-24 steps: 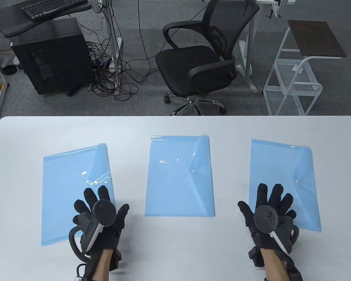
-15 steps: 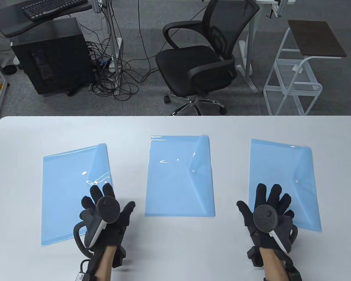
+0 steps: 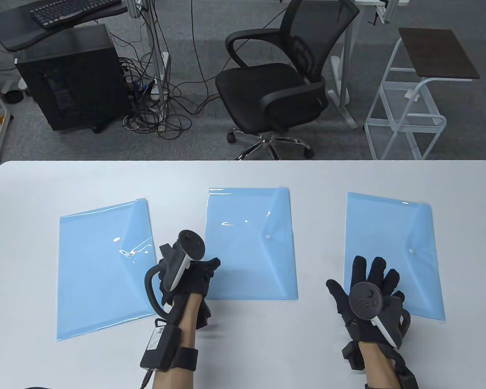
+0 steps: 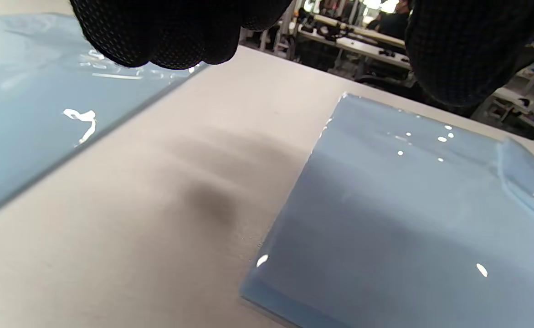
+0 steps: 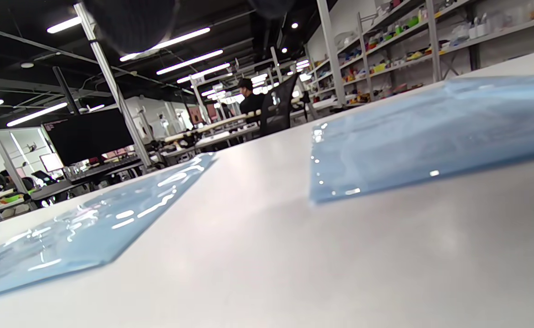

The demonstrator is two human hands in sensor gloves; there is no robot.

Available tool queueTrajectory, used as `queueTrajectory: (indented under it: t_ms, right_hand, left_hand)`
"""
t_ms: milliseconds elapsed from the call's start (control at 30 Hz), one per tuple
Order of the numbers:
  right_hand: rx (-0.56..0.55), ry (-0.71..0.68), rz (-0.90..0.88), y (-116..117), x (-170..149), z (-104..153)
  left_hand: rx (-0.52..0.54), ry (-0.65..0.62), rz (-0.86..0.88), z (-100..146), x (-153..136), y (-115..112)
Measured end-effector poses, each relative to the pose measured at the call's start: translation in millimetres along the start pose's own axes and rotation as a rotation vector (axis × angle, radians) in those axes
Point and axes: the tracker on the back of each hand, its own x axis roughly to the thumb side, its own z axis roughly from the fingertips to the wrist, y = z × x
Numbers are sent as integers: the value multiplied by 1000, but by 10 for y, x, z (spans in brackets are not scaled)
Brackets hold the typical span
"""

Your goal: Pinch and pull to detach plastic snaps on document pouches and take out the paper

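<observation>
The middle pouch (image 3: 249,243) lies flat at the centre of the white table (image 3: 243,178), a glossy pale-blue plastic envelope with a triangular flap along its right side and a small white snap (image 3: 268,236) at the flap's tip, closed. To its left lies a second pouch (image 3: 101,263), turned a little askew; to its right a third pouch (image 3: 393,247) with its own snap (image 3: 411,251) fastened. The left hand (image 3: 192,275) is over the middle pouch's near left corner, in the gap toward the left pouch; the table view hides its fingers under the tracker, while the left wrist view shows curled dark fingertips (image 4: 166,36) hanging above the bare table, touching neither pouch and holding nothing. The right hand (image 3: 368,291) rests on the near left part of the right pouch, fingers straight and spread. The right wrist view, low to the table, shows the pouch edges lying slightly raised and shiny. Beyond the middle pouch's far edge stands a black office chair (image 3: 275,81).
</observation>
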Motion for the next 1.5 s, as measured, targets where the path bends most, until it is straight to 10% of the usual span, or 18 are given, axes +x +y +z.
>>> queueTrajectory:
  t_ms: [400,867,1233,1500]
  right_hand:
    - [22,-5,-14,14,0,-16]
    - [24,-32,-72,-13,33,-13]
    - [46,-40,-98,0,33,-11]
    - [58,-44,-113,4,31,-18]
  left_hand:
    - [-40,144,-105,-335,482,-493]
    - [-111,260,75,-559,348,-388]
    - [-76,145,65,-475,296,-325]
    - [-82,-42,426,-236,95,-164]
